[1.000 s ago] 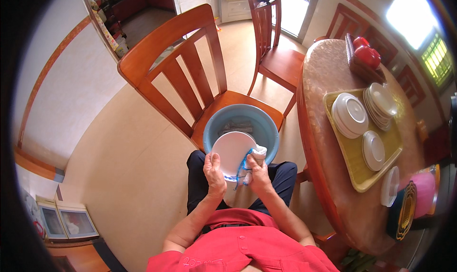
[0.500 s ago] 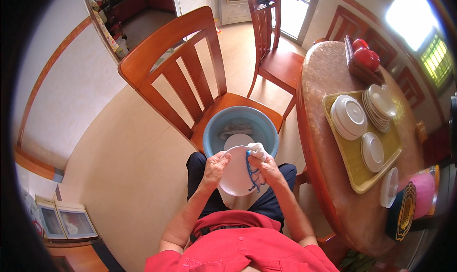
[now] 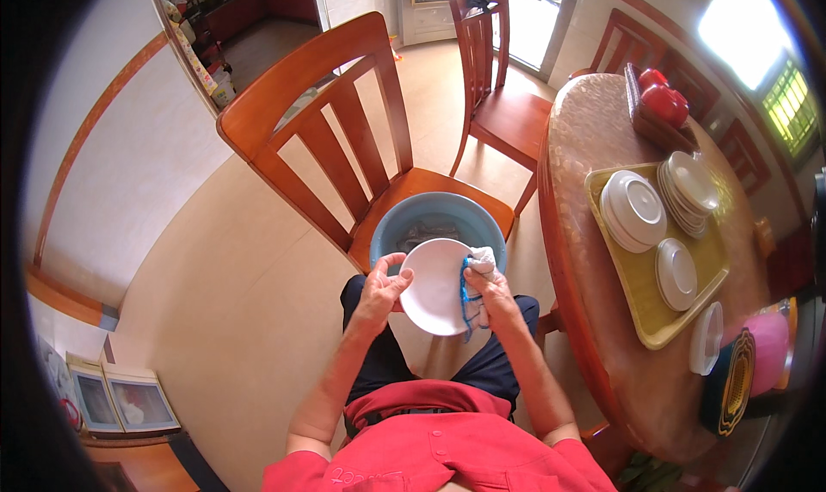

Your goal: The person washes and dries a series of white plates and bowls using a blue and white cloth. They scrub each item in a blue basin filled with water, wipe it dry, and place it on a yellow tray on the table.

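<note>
In the lower middle of the frame I see both forearms coming up from the bottom edge, bent inward so the hands meet over the lap. The left hand [image 3: 381, 290] grips the left rim of a white plate [image 3: 434, 285], thumb lying across the plate's face and the fingers curled behind the edge. The right hand [image 3: 489, 290] is closed around a bunched white and blue cloth [image 3: 477, 264], pressing it against the plate's right side; the cloth's blue trim hangs down along the rim. The plate is held tilted, its face turned toward me, just in front of a blue basin [image 3: 434, 225] that sits on the seat of a wooden chair [image 3: 327, 139] in the centre of the frame. Dark water or something dark lies in the basin; I cannot tell which. To the right a rounded counter [image 3: 594, 139] curves down the frame, carrying a yellow tray [image 3: 641, 307] with stacks of white plates [image 3: 632, 208] and smaller white dishes [image 3: 675, 272]. Near the counter's far end, upper right, stands something red [image 3: 662, 100] on a dark holder. At the lower right edge are a white container [image 3: 707, 337] and a pink thing [image 3: 770, 341], too bent by the lens to identify. A second wooden chair [image 3: 495, 87] stands at top centre, near an open doorway. The person wears a red shirt and dark trousers.
</note>
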The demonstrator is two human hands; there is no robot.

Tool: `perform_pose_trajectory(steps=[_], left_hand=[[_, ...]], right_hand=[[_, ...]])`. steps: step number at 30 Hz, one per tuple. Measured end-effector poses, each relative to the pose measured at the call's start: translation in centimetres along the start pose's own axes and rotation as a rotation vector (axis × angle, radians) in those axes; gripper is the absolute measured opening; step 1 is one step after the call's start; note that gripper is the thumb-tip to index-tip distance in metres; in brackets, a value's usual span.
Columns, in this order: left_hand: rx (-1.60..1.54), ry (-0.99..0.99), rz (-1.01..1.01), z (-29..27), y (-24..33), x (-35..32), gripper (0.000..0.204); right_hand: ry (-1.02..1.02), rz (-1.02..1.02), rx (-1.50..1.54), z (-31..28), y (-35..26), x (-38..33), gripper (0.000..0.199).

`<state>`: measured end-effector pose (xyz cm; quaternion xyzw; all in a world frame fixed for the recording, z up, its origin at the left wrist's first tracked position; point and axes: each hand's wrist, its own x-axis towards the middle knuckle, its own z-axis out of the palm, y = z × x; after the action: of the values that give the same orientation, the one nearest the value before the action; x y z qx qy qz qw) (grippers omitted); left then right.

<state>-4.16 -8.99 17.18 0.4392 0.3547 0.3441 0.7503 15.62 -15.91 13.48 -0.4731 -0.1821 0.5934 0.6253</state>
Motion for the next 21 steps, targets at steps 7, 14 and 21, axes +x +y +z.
perform_pose_trajectory(steps=[7,14,21], left_hand=[[0.048,-0.113,-0.057,0.6,-0.1,0.3,0.030],[0.015,0.193,0.115,0.6,-1.3,0.4,0.032],[0.016,0.421,0.256,1.6,-4.0,-0.9,0.030]], right_hand=[[-0.170,-0.058,-0.330,1.6,-3.4,-0.9,0.027],[0.010,-0.023,0.132,1.9,3.0,-1.3,0.027],[0.146,-0.014,0.226,2.8,4.6,-1.7,0.030]])
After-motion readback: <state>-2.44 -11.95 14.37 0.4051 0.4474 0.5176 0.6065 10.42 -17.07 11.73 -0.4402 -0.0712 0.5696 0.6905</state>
